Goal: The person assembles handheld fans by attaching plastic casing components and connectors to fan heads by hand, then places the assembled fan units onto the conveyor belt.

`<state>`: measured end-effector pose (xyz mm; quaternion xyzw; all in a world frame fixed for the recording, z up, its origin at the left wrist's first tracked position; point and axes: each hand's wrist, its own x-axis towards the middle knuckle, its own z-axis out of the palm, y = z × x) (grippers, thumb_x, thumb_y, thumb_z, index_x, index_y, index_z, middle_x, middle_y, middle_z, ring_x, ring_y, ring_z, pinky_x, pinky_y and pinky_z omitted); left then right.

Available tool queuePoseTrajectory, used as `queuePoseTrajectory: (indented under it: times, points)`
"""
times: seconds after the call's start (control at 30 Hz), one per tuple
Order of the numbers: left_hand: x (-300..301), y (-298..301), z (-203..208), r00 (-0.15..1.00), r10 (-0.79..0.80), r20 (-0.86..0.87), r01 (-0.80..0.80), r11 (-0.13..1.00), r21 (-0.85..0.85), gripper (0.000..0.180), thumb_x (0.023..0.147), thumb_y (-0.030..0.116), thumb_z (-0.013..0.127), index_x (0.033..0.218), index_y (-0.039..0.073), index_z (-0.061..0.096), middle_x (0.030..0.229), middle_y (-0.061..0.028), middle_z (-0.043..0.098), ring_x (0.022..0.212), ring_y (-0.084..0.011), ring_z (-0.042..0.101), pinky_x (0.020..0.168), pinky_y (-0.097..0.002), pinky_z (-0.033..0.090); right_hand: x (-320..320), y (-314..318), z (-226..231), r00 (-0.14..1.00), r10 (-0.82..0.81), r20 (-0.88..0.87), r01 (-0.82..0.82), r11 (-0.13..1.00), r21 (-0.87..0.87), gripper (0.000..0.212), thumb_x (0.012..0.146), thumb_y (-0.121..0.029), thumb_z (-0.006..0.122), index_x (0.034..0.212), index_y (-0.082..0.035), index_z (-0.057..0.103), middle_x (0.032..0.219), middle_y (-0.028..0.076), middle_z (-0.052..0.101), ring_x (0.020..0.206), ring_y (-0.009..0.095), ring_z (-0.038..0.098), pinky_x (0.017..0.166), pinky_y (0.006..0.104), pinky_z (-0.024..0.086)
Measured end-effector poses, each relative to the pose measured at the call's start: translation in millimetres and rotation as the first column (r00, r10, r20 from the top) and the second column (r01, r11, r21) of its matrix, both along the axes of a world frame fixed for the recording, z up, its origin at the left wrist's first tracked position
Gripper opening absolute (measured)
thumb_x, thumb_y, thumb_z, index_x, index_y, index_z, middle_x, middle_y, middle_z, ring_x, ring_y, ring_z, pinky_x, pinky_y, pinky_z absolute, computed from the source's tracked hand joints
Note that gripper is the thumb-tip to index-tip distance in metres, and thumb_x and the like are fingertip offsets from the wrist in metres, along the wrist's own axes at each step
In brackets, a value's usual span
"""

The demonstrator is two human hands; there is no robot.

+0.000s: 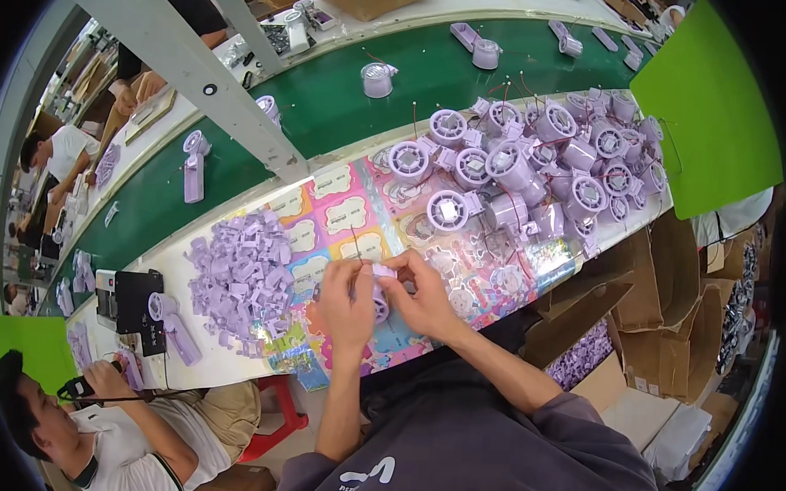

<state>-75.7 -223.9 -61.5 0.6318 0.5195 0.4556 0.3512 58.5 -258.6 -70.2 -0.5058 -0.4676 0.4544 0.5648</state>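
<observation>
Clearly, the left hand (343, 312) and right hand (423, 303) have fingers clamped on a purple housing (380, 309). Small purple pieces (241, 278) lie nearby.

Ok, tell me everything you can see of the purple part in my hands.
The part is lavender and looks like smooth plastic. A rounded end shows between the left hand and right hand, with a paler piece above it; whether they join is hidden. Both hands grip it, covering much of it. It is over the colourful sheet; whether it touches that is unclear. A thin wire rises by the left hand, perhaps from the part.
</observation>
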Motion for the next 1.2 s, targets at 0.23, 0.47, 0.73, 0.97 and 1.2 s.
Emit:
queuePoseTrajectory:
  times: [0.23, 0.47, 0.73, 0.97, 1.2]
  points:
    - [-3, -13, -16, 0.811, 0.002, 0.585, 0.195, 0.942, -0.274, 0.015, 0.099, 0.008, 0.059, 0.106, -0.003, 0.066, 0.101, -0.0038, 0.068, 0.087, -0.0103, 0.061, 0.078, -0.0243, 0.047, 10, 2, -6, 0.989, 0.075, -0.128, -0.087, 0.992, -0.091, 0.022, 0.096, -0.01, 0.069, 0.114, 0.001, 0.063, 0.096, 0.007, 0.068, 0.081, 0.01, 0.062, 0.073, 0.0275, 0.051]
    - [2, -15, -25, 0.793, -0.113, 0.598, 0.217, 0.971, -0.104, 0.011, 0.095, 0.005, 0.063, 0.101, -0.003, 0.066, 0.099, -0.0053, 0.068, 0.087, -0.0103, 0.062, 0.079, -0.0258, 0.048, 22, -1, -12, 0.985, 0.162, -0.065, -0.166, 0.984, -0.066, 0.024, 0.097, -0.012, 0.068, 0.117, 0.001, 0.066, 0.096, 0.004, 0.068, 0.081, 0.008, 0.06, 0.074, 0.0245, 0.05]
    - [14, -15, -25, 0.788, -0.046, 0.614, 0.189, 0.967, -0.17, 0.009, 0.095, 0.004, 0.063, 0.098, -0.004, 0.067, 0.096, -0.0041, 0.068, 0.085, -0.0093, 0.061, 0.078, -0.0237, 0.047, 35, -2, 3, 0.992, 0.101, 0.074, -0.093, 0.99, -0.105, 0.029, 0.092, -0.016, 0.074, 0.113, 0.002, 0.068, 0.092, 0.007, 0.068, 0.081, 0.015, 0.063, 0.074, 0.0299, 0.05]
    - [63, 48, 51, 0.947, -0.253, 0.198, 0.226, 0.963, 0.149, 0.02, 0.091, 0.009, 0.07, 0.105, -0.003, 0.069, 0.095, -0.0106, 0.073, 0.086, -0.0147, 0.068, 0.078, -0.0289, 0.053, 72, -32, -8, 0.679, -0.28, 0.678, 0.097, 0.951, 0.295, 0.052, 0.081, -0.012, 0.079, 0.128, -0.002, 0.059, 0.103, 0.013, 0.064, 0.093, 0.032, 0.061, 0.082, 0.0397, 0.049]
    - [157, 126, 51, 0.97, -0.242, -0.016, 0.241, 0.956, 0.164, 0.023, 0.084, 0.015, 0.071, 0.103, 0.001, 0.067, 0.083, -0.012, 0.073, 0.084, -0.0266, 0.068, 0.077, -0.0386, 0.053, 67, -32, -26, 0.834, -0.275, 0.479, 0.199, 0.959, 0.204, 0.064, 0.082, -0.008, 0.076, 0.137, 0.0, 0.046, 0.096, 0.01, 0.066, 0.078, 0.023, 0.064, 0.073, 0.0364, 0.052]
